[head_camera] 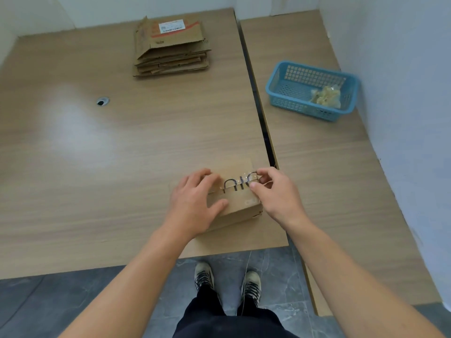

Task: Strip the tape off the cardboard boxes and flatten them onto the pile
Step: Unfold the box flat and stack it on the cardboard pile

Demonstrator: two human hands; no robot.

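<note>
A small brown cardboard box [238, 200] with dark lettering sits near the front right corner of the left table. Clear tape [240, 185] runs across its top seam. My left hand [195, 203] lies flat on the box's left side and holds it down. My right hand [275, 193] pinches the tape's right end between thumb and fingers at the box's right edge. A pile of flattened cardboard boxes [170, 48] with a white label on top lies at the far side of the same table.
A blue plastic basket [288, 93] holding crumpled tape [325, 96] stands on the right table near the wall. A dark gap [258, 111] separates the two tables. A round cable hole [102, 101] sits at the left. My shoes stand on grey floor tiles below.
</note>
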